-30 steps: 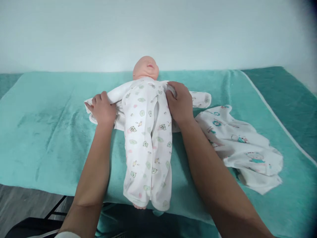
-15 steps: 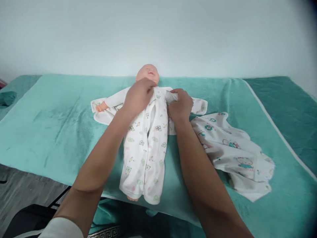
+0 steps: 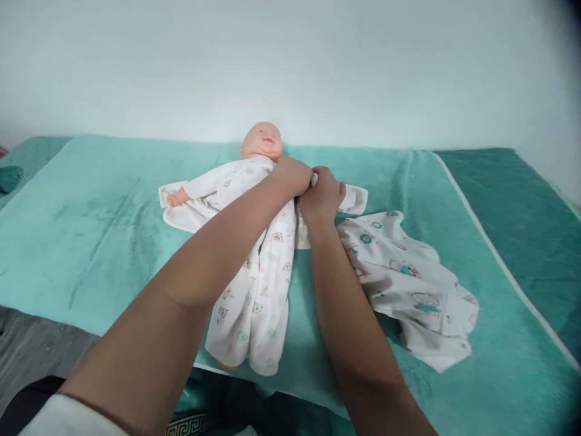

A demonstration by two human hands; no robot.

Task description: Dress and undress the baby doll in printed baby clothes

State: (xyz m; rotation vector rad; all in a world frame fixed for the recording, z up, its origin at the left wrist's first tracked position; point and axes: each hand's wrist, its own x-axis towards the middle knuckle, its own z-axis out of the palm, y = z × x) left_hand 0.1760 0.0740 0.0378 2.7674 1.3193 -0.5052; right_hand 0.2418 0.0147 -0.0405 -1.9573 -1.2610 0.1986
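A baby doll [image 3: 262,140] lies on its back on a teal towel [image 3: 91,224], dressed in a white printed sleepsuit [image 3: 258,284]. Its arm on my left lies stretched out, the small hand bare. My left hand [image 3: 293,174] reaches across the doll's chest and meets my right hand [image 3: 321,197] at the doll's shoulder on my right. Both hands are closed on the sleepsuit cloth there, and their fingertips are mostly hidden. The sleeve on that side lies flat beyond my right hand.
A second printed white garment [image 3: 408,284] lies crumpled on the towel to the right of the doll. A darker teal cover [image 3: 521,206] shows at far right. The table's front edge and grey floor [image 3: 31,351] are at lower left. A pale wall stands behind.
My left hand left the doll's outstretched sleeve on my left and crossed over the chest to join my right hand at the other shoulder. The view shifted slightly.
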